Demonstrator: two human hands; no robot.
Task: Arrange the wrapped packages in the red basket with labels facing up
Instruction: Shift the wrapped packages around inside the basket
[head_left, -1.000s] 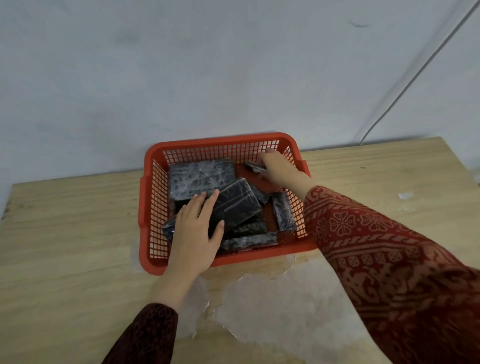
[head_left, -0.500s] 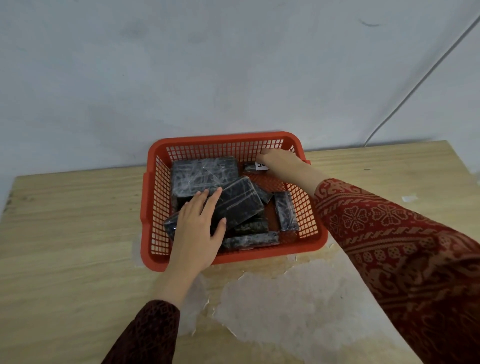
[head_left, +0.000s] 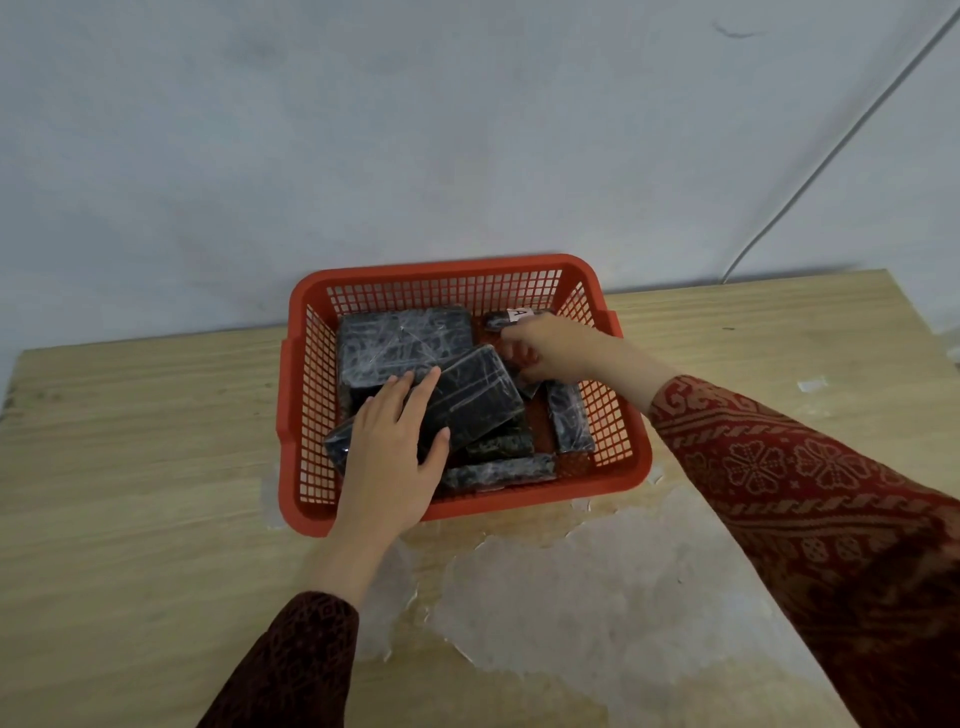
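The left hand (head_left: 387, 457) lay flat, fingers spread, on a tilted package (head_left: 467, 400) in the basket (head_left: 447, 273). Farther back, the right hand (head_left: 558, 349) curled beside the labelled package (head_left: 511, 317); its grip was hidden. The packages looked stiff and film-slick, best held by the long edges.

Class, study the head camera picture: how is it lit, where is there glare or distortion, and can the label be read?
Head view: soft, even light with faint shadows; pale glare streaks on the plastic of the wrapped packages; the wide lens bows the table edge; the white label in the red basket beside the right hand is too blurred to read surely.
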